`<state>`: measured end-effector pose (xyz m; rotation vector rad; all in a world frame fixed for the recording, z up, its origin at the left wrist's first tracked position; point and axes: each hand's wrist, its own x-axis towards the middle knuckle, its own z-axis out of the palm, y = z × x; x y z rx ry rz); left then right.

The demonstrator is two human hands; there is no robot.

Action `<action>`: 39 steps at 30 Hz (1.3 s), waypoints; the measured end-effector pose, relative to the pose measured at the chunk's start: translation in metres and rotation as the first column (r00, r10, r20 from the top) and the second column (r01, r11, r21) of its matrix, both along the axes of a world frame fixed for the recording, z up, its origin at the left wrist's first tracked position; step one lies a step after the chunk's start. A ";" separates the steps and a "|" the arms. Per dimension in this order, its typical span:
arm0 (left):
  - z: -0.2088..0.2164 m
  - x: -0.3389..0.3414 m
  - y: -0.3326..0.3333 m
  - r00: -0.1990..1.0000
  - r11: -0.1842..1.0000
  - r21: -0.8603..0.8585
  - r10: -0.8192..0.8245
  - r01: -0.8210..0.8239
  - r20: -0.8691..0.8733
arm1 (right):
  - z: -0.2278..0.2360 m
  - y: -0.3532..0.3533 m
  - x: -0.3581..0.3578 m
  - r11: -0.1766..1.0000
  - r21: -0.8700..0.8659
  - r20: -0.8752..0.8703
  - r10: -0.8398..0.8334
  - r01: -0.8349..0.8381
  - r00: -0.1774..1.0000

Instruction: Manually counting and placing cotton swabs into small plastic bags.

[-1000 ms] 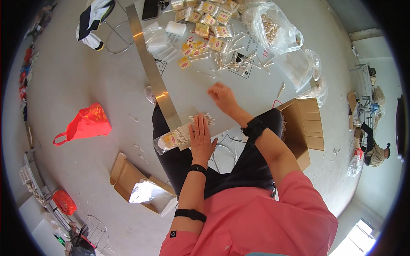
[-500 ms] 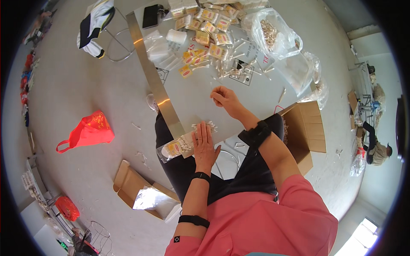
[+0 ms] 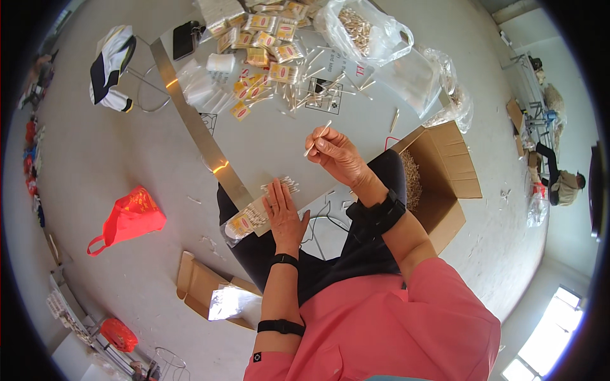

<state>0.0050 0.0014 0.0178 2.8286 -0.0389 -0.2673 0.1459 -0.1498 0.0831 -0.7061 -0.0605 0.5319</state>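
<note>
A white cotton swab [image 3: 326, 127] is pinched between the thumb and fingers of my right hand [image 3: 340, 157], raised over the table and tilted. Flat over a row of cotton swabs [image 3: 254, 214] at the table's near edge lies my left hand [image 3: 284, 214], its fingers stretched out. More swab tips [image 3: 289, 184] show past those fingertips. The row reaches into a clear plastic bag [image 3: 230, 230] with a yellow-and-white label card [image 3: 241, 224]. Beyond my right hand, loose cotton swabs [image 3: 321, 95] are scattered on the table.
Filled swab packs [image 3: 260, 39] pile up at the far side, beside empty clear sleeves [image 3: 202, 89] and a black phone [image 3: 186, 39]. A plastic bag of swabs [image 3: 356, 32] stands far right. An open cardboard box [image 3: 448, 171] of swabs is by my right knee.
My right hand has turned and moved slightly nearer, and the swab in its pinch now shows plainly. My left hand stays on the row. The whole view has shifted a little.
</note>
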 end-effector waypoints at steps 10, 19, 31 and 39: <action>0.002 0.000 -0.002 1.000 1.000 -0.016 -0.003 0.003 0.006 | 0.030 0.001 -0.010 0.991 0.056 0.184 -0.133 0.125 0.974; 0.000 0.000 -0.001 1.000 1.000 -0.006 -0.006 0.006 0.016 | 0.018 -0.004 -0.009 0.969 -0.011 0.081 -0.244 0.246 0.966; 0.002 0.000 -0.003 1.000 1.000 -0.004 -0.017 0.017 0.017 | -0.015 -0.024 -0.014 0.831 -0.356 0.144 -0.403 0.427 0.904; 0.000 0.001 -0.003 1.000 1.000 0.002 -0.008 0.008 0.015 | -0.055 -0.052 -0.002 0.656 -0.635 0.086 -0.465 0.408 0.881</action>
